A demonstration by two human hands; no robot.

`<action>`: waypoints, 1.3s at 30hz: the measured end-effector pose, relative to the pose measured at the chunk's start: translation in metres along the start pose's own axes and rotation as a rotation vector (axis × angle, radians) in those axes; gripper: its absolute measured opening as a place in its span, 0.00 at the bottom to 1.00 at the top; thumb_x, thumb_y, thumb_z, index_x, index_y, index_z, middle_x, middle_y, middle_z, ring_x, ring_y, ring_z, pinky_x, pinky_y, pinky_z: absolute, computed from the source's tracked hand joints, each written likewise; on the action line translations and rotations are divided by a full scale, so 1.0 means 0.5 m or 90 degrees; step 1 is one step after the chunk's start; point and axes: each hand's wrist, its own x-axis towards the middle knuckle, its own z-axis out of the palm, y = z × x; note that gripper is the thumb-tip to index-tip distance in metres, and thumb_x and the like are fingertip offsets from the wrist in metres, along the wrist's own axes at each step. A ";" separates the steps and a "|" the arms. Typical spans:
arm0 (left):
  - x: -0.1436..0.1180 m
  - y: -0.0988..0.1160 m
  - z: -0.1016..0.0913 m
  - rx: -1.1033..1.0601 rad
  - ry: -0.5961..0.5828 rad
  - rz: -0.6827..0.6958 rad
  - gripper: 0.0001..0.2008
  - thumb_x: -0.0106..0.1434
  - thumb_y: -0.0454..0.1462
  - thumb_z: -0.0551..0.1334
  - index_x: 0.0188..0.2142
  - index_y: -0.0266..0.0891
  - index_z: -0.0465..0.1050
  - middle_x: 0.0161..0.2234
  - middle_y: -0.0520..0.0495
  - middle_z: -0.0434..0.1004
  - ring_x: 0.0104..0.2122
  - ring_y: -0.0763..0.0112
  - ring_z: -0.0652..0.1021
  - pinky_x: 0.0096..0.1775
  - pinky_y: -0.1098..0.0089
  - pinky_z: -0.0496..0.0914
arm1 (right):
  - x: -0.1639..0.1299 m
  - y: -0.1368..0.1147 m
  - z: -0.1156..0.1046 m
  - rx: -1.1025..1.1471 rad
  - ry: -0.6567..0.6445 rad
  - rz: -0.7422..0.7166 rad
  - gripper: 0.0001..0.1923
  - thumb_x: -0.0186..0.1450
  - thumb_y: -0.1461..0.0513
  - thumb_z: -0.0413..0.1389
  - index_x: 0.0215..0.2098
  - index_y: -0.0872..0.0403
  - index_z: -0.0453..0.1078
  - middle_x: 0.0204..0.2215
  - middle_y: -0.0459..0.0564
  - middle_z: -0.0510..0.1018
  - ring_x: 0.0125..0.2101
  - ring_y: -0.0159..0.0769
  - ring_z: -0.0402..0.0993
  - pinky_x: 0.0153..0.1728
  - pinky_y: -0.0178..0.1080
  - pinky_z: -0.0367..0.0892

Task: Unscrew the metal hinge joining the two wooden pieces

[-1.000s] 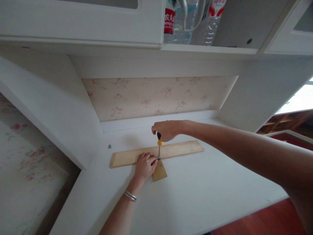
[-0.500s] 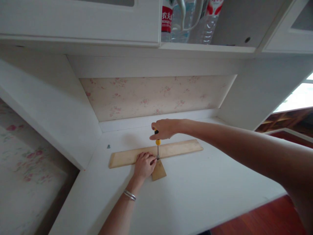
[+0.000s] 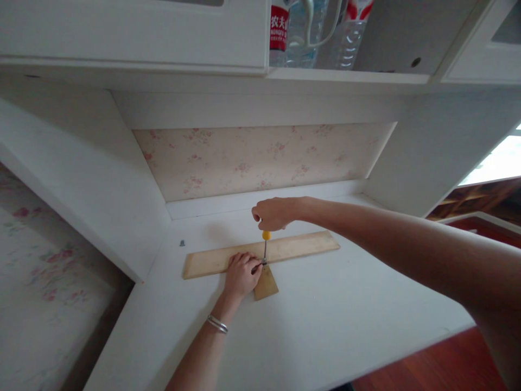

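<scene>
My right hand (image 3: 275, 213) is closed around the yellow and black handle of a screwdriver (image 3: 266, 235), its shaft pointing straight down. The tip meets a small metal fitting (image 3: 264, 261) at the near edge of a long, pale wooden board (image 3: 301, 247). My left hand (image 3: 243, 274) lies across that board, with thumb and forefinger pinched at the fitting; its exact shape is partly hidden. Just below, a smaller tapered wooden piece (image 3: 267, 285) touches the long board's near side.
On the white desktop (image 3: 325, 315), another small metal piece (image 3: 182, 243) sits left of the board. White side panels (image 3: 77, 157) flank the desk. Overhead, a cabinet shelf (image 3: 350, 76) holds plastic bottles (image 3: 278, 32) and a clear jug with a pale handle (image 3: 303, 51).
My right hand has turned on the screwdriver, its fingers now curled over more of the handle. My left hand keeps its place on the board. The view has shifted slightly.
</scene>
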 end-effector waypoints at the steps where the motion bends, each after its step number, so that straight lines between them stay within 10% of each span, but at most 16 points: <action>1: 0.000 0.000 0.001 0.001 0.002 0.000 0.07 0.60 0.37 0.59 0.34 0.45 0.77 0.38 0.48 0.76 0.42 0.64 0.71 0.47 0.60 0.63 | -0.001 0.000 -0.001 0.002 0.002 -0.019 0.21 0.55 0.60 0.54 0.47 0.58 0.68 0.38 0.58 0.77 0.29 0.38 0.74 0.27 0.37 0.61; 9: 0.000 0.001 0.000 0.004 0.006 0.003 0.07 0.61 0.37 0.58 0.34 0.45 0.76 0.38 0.49 0.76 0.41 0.64 0.71 0.47 0.60 0.63 | -0.004 -0.005 -0.011 0.040 -0.057 0.042 0.23 0.62 0.53 0.47 0.47 0.62 0.69 0.30 0.57 0.77 0.20 0.35 0.71 0.25 0.38 0.62; 15: 0.000 -0.001 0.002 0.005 0.002 0.004 0.07 0.61 0.37 0.58 0.34 0.45 0.76 0.38 0.49 0.76 0.41 0.63 0.70 0.47 0.60 0.63 | -0.005 0.002 0.000 -0.001 0.033 -0.086 0.27 0.51 0.61 0.58 0.50 0.55 0.66 0.54 0.58 0.64 0.31 0.35 0.73 0.27 0.35 0.63; 19: 0.000 -0.001 0.002 0.006 -0.002 0.005 0.08 0.61 0.37 0.58 0.35 0.45 0.76 0.39 0.49 0.76 0.42 0.64 0.70 0.47 0.60 0.63 | 0.006 0.001 0.008 0.018 0.052 0.010 0.28 0.59 0.49 0.51 0.52 0.55 0.64 0.49 0.60 0.68 0.27 0.34 0.72 0.27 0.37 0.63; 25: 0.000 0.001 -0.001 0.005 -0.007 0.001 0.08 0.62 0.37 0.57 0.36 0.45 0.76 0.39 0.49 0.76 0.41 0.64 0.70 0.47 0.60 0.62 | 0.003 0.000 0.002 0.007 0.032 -0.058 0.24 0.56 0.61 0.53 0.52 0.51 0.63 0.52 0.57 0.65 0.20 0.27 0.69 0.22 0.35 0.60; 39: 0.001 -0.002 0.002 0.000 0.001 0.012 0.07 0.61 0.37 0.58 0.35 0.45 0.76 0.38 0.49 0.76 0.41 0.64 0.70 0.46 0.60 0.62 | 0.012 0.003 0.007 -0.013 0.062 -0.001 0.26 0.54 0.51 0.55 0.48 0.54 0.68 0.45 0.59 0.73 0.30 0.43 0.74 0.25 0.39 0.61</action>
